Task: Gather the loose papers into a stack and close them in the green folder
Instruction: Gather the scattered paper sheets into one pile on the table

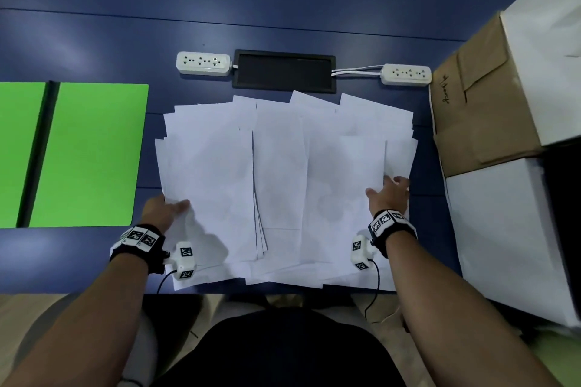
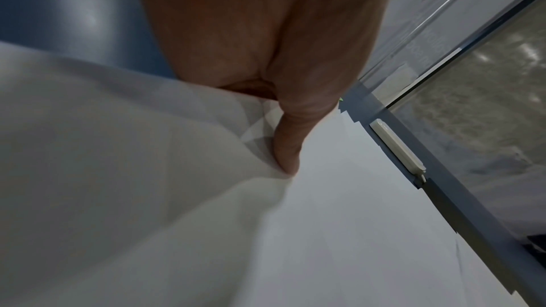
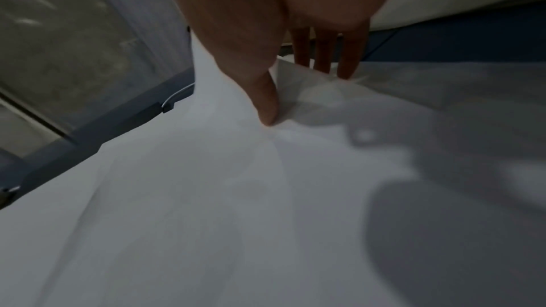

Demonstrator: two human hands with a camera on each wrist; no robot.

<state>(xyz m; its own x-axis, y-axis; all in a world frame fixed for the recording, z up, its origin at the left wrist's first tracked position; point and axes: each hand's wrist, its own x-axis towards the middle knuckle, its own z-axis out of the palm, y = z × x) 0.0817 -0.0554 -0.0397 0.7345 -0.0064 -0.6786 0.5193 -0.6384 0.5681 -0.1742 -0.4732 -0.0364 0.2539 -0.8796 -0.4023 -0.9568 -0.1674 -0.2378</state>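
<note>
Several loose white papers [image 1: 283, 166] lie fanned and overlapping on the blue table [image 1: 283, 9] in front of me. The green folder [image 1: 88, 154] lies open and flat to their left. My left hand [image 1: 166, 207] holds the left edge of the spread; its thumb [image 2: 288, 148] presses on top of the papers [image 2: 354, 218] and its fingers are hidden beneath. My right hand [image 1: 390, 195] rests on the right edge. There its thumb [image 3: 266, 102] and straight fingers [image 3: 325, 55] touch the papers [image 3: 236, 195], which ruffle up between them.
Two white power strips [image 1: 202, 63] [image 1: 406, 74] flank a black cable hatch [image 1: 284, 71] just behind the papers. A brown cardboard box [image 1: 478, 104] and white boxes [image 1: 503, 229] stand close on the right. The papers' near edges reach the table's front edge.
</note>
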